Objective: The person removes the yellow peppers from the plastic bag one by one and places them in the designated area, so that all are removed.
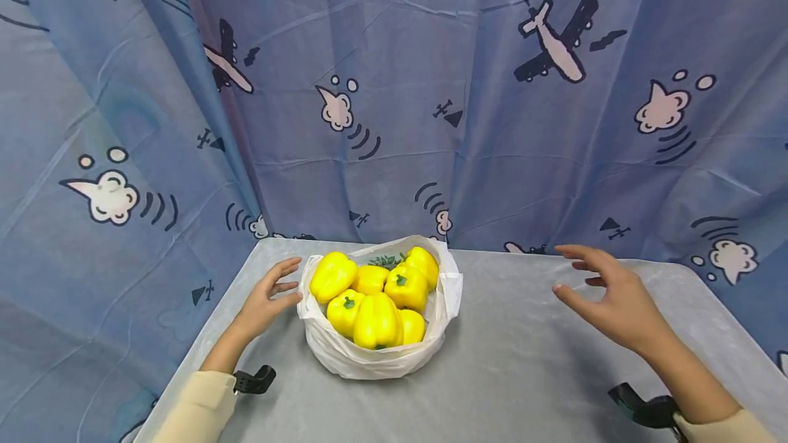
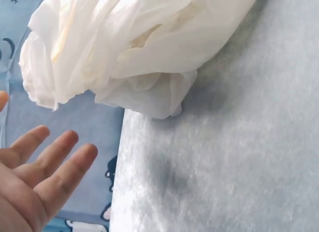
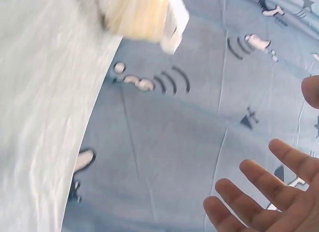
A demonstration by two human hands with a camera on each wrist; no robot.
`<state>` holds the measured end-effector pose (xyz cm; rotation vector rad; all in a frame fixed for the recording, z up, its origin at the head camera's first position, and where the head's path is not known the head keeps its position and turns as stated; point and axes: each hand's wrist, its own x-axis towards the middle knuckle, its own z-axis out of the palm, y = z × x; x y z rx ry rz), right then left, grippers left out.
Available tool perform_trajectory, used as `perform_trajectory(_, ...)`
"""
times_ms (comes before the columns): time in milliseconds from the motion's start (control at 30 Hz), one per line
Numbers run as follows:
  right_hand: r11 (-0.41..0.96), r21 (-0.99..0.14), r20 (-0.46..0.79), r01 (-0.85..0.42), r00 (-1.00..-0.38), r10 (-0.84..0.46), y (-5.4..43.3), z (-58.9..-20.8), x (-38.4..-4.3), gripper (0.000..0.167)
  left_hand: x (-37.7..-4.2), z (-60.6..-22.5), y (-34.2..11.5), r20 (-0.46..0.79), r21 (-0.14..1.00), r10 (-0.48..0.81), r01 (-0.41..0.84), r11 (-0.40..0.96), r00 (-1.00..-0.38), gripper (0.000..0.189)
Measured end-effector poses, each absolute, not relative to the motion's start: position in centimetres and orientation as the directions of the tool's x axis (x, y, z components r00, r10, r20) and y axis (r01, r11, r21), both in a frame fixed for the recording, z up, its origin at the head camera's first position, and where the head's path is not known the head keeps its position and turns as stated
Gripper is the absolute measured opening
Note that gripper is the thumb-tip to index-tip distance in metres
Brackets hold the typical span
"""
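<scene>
Bag: white plastic bag (image 1: 382, 354) sits mid-tabletop (image 1: 523, 374), mouth open; yellow bell peppers (image 1: 377, 296) heaped inside
Left hand: left hand (image 1: 267, 299) fingers spread and relaxed, just beside the bag's left edge; holding nothing
Right hand: right hand (image 1: 606, 296) raised above the tabletop, fingers spread loosely; well apart from the bag
Backdrop: blue airplane-print curtain (image 1: 394, 87) behind
</scene>
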<state>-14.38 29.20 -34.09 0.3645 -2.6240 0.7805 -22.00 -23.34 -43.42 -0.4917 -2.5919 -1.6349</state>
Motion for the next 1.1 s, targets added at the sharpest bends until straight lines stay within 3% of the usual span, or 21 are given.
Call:
perform_trajectory(467, 0.703, -0.554, 0.451, -0.446, -0.871, -0.197, 23.2, -34.7, -15.2, 0.057, -22.4, -43.8, -22.4, 0.123, 0.890, 0.238, 0.213, 0.404, -0.963, 0.069)
perform_trajectory(767, 0.642, -0.614, 0.382, -0.458, -0.885, -0.266, 19.8, -35.3, -15.5, 0.058, -22.5, -44.0, -22.1, 0.104, 0.881, 0.235, 0.199, 0.430, -0.966, 0.074)
perform_trajectory(1100, 0.537, -0.669, 0.346, -0.513, -0.855, -0.386, 16.0, -36.4, -16.1, 0.061, -22.6, -44.0, -21.8, 0.073, 0.867, 0.243, 0.182, 0.464, -0.967, 0.077)
